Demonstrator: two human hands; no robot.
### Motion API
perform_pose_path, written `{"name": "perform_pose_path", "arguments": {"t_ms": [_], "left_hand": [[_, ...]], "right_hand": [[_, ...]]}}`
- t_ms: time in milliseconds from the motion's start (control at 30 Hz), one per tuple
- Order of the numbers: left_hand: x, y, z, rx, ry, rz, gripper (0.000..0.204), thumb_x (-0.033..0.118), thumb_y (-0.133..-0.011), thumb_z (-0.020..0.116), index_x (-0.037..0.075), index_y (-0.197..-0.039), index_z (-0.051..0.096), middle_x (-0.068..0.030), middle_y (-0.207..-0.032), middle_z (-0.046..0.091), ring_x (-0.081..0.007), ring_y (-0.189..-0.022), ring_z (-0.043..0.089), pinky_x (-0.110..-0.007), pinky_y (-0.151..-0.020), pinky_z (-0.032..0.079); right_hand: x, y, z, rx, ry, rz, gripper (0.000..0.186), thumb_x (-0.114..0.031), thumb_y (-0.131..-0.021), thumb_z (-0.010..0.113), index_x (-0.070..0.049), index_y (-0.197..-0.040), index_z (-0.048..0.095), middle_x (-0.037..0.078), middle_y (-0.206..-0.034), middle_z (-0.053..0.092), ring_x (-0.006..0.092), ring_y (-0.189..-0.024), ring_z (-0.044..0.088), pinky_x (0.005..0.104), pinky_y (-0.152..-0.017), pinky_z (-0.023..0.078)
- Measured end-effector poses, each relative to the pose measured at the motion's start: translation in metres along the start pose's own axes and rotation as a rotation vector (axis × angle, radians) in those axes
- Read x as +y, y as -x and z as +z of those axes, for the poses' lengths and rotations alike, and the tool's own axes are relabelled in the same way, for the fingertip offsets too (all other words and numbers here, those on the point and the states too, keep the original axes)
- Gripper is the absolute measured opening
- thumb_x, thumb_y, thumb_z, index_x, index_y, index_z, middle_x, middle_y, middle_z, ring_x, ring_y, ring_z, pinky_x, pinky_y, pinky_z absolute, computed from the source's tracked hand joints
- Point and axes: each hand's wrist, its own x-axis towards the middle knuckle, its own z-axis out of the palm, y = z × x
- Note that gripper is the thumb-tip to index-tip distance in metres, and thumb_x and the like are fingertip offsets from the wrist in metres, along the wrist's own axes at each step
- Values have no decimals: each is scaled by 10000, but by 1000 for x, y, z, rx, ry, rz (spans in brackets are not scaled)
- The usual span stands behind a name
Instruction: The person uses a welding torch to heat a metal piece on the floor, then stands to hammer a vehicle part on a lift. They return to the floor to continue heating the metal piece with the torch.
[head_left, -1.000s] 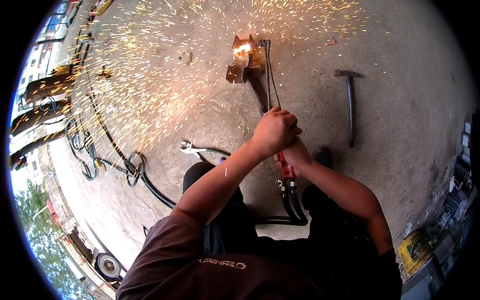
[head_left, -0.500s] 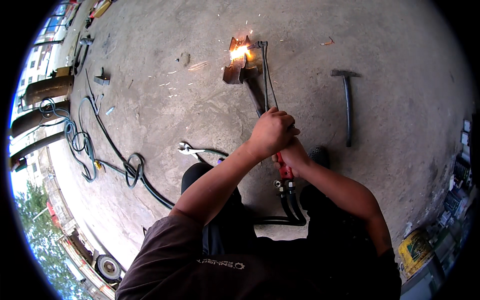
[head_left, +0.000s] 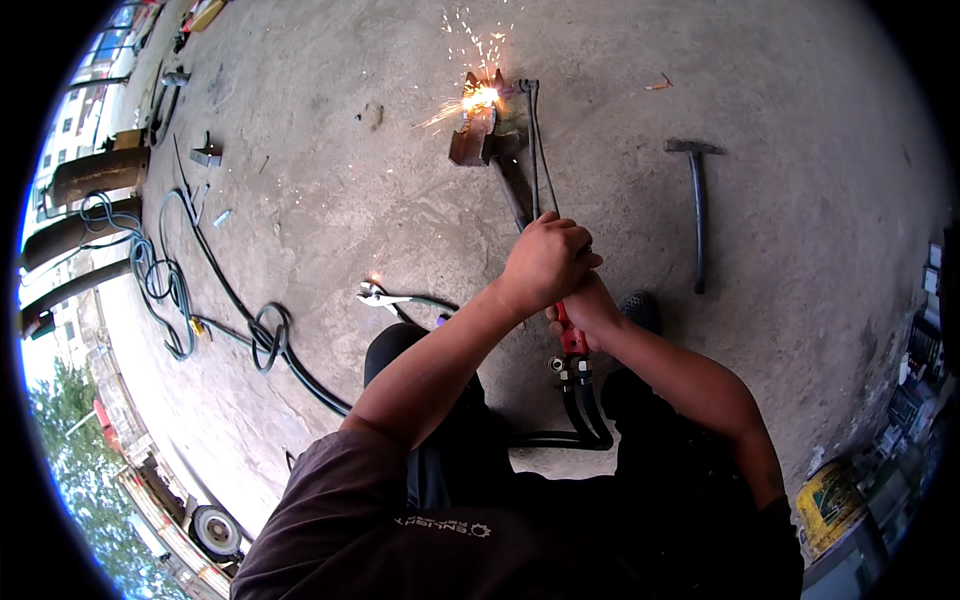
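My left hand [head_left: 545, 262] is closed round the cutting torch's handle, with my right hand [head_left: 590, 312] below it, gripping the red handle [head_left: 573, 337]. Two black hoses [head_left: 590, 410] hang from the fittings. The torch tubes [head_left: 536, 150] reach forward to an angled head, where a bright flame and sparks [head_left: 483, 96] burn on a rusty steel piece [head_left: 468, 148]. A dark round bar [head_left: 508, 190] runs from that piece toward me. Silver pliers [head_left: 382, 299] lie left of my hands; a hammer [head_left: 697, 220] lies to the right.
Looped hoses [head_left: 270, 335] lie on the concrete floor [head_left: 330, 200] at left, near curved steel pieces [head_left: 95, 175] and a small metal bracket [head_left: 206, 152]. A parked vehicle's wheel [head_left: 216, 531] is at lower left. A yellow bucket [head_left: 830, 505] and assorted clutter line the lower right edge.
The wide spray of sparks across the left floor has died down, leaving a small fan rising above the steel piece. My hands have barely moved.
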Motion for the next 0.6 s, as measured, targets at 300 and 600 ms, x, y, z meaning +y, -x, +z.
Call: {"name": "perform_pose_path", "arguments": {"t_ms": [300, 600], "left_hand": [[0, 0, 0, -14, -6, 1, 195, 193, -769, 768, 35, -756, 654, -123, -758, 641, -325, -797, 613, -402, -808, 478], [1, 0, -1, -19, -9, -3, 204, 201, -777, 768, 34, -761, 652, -123, -766, 642, -327, -804, 610, -412, -803, 486]], "right_hand": [[1, -1, -2, -21, -7, 1, 199, -189, -989, 509, -47, -852, 487, 55, -612, 525, 159, -480, 535, 313, -440, 439], [1, 1, -2, -8, 14, 20, 185, -184, -997, 490, -46, -874, 479, 55, -615, 523, 159, -478, 534, 313, -441, 451]]}}
